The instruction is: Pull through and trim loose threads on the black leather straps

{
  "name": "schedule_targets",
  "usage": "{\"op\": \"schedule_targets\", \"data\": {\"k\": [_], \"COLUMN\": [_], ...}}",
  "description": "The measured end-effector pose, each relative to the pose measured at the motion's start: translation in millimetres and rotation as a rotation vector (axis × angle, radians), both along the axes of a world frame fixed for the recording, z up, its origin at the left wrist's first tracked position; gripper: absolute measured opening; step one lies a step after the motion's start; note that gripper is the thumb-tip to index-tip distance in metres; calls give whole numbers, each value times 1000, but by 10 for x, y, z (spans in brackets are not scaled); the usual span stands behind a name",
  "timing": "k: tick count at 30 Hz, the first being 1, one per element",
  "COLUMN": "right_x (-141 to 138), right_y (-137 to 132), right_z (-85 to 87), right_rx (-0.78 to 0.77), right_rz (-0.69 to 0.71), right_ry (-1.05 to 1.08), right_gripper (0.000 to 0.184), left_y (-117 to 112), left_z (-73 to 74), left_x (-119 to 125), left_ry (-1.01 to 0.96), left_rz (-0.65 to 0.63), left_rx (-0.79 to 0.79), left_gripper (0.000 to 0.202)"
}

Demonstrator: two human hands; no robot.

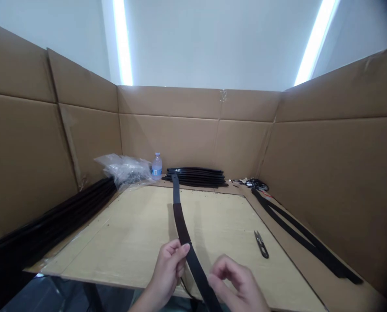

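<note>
A long flat black strap (198, 271) with a dark brown section runs up the middle of the head view, its far end raised a little above the table. My left hand (169, 271) is closed on it, thumb on top near the lower end of the brown section. Beside the strap's right edge is my right hand (235, 284), fingers curled and thumb tip close to the fingertips. Whatever those fingers hold, if anything, cannot be made out. Thread snips (261, 245) lie on the table to the right.
Cardboard walls (170, 134) surround the table (125, 234). Black strips (60, 216) are piled along the left. A clear plastic bag (125, 169), a water bottle (157, 167) and stacked dark strips (196, 177) stand at the back. More black straps (304, 234) lie at right.
</note>
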State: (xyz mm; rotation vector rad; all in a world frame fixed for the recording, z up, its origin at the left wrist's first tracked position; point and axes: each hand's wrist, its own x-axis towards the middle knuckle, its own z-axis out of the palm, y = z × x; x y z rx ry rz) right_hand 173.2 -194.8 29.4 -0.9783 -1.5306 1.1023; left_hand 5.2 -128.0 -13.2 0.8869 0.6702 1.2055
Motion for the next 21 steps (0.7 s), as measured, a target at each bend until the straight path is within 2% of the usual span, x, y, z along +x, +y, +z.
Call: {"op": "schedule_targets", "data": {"k": [2, 3, 6, 8, 14, 17, 21], "right_x": [-68, -100, -166, -187, -222, -232, -244], "right_y": [157, 212, 283, 278, 267, 283, 289], "right_z": [-130, -207, -388, -423, -342, -350, -377], "right_rx": [-52, -104, -355, -436, -570, -573, -474], "right_rz": [-37, 1, 232, 268, -61, -95, -154], "right_ry": [-58, -24, 119, 180, 249, 182, 80], "right_gripper": [24, 34, 57, 66, 65, 66, 69], "left_y": [-3, -6, -22, -34, -29, -7, 34], "left_z": [16, 25, 48, 60, 56, 27, -26], "left_x": [6, 8, 12, 16, 35, 38, 31], "left_ry": [-21, -29, -30, -27, 42, 95, 143], "left_rz": [13, 22, 36, 21, 46, 62, 82], "left_rx": [-4, -8, -14, -6, 9, 35, 59], "left_gripper": [34, 34, 34, 34, 37, 37, 36]}}
